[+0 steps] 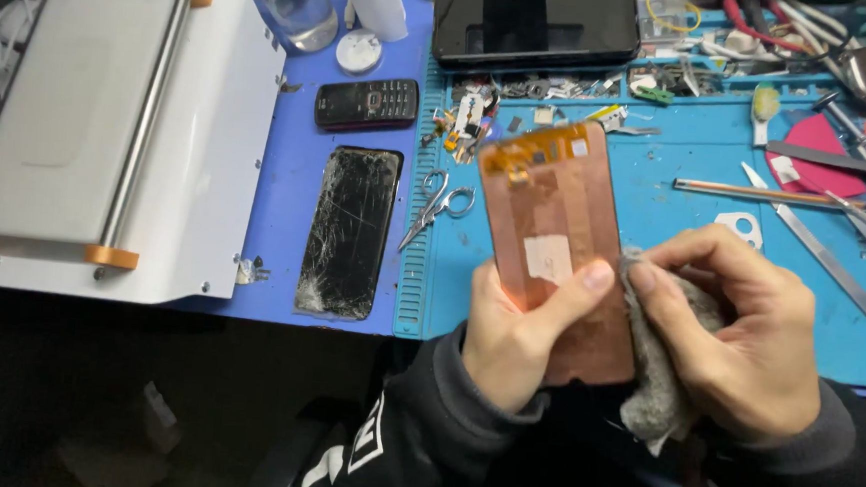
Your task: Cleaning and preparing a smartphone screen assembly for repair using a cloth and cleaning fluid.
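While a big white machine (109,133) with a shiny metal roller sits flat at the far left, a blue rubber mat (689,159) with many small tools covers the bench on the right. A black tablet (537,19) lies at the far edge. Near the middle, a phone with cracked black glass (349,230) lies flat, with a small black button phone (366,103) just beyond it and little silver scissors (437,206) to its right. The person holds a flat, copper-coloured phone screen panel (558,246) upright over the near edge of the mat. The left hand (513,334) is curled around its lower left side, thumb pressed on the front. The right hand (738,332) is closed on a soft, fuzzy grey cloth (655,387), and it presses the cloth against the panel's right edge.
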